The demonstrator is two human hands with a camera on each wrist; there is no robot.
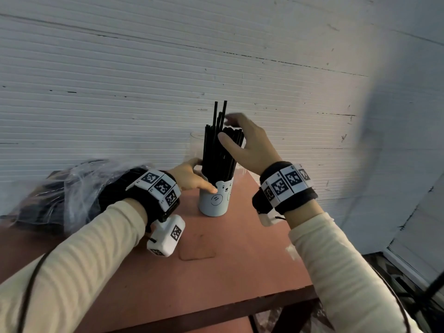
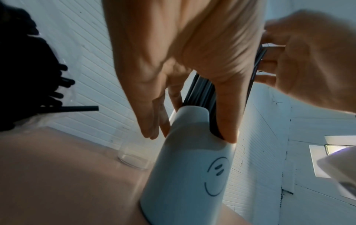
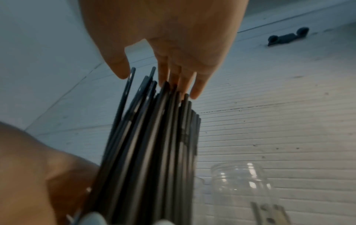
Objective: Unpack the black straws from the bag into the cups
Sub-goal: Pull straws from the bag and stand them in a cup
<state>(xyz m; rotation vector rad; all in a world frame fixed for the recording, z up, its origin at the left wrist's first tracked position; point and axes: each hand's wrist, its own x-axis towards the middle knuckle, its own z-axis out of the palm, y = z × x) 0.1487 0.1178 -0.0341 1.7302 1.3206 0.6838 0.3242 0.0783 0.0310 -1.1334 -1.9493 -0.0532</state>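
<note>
A pale cup with a bear face [image 1: 215,203] stands on the reddish table [image 1: 228,265], packed with upright black straws [image 1: 216,152]. My left hand [image 1: 203,175] grips the cup at its rim, thumb on the front and fingers behind; the left wrist view shows that cup [image 2: 185,175] pinched the same way. My right hand [image 1: 225,128] hovers over the bundle, its straight fingers touching the tops of the straws [image 3: 150,144] and its thumb held apart. The clear plastic bag [image 1: 55,193] lies on the table's left side with more black straws inside.
An empty clear jar [image 1: 194,146] stands just behind and left of the cup, close to the white ribbed wall [image 1: 144,80]. The table's right edge and front edge drop off near my right forearm. Cables run along both sleeves.
</note>
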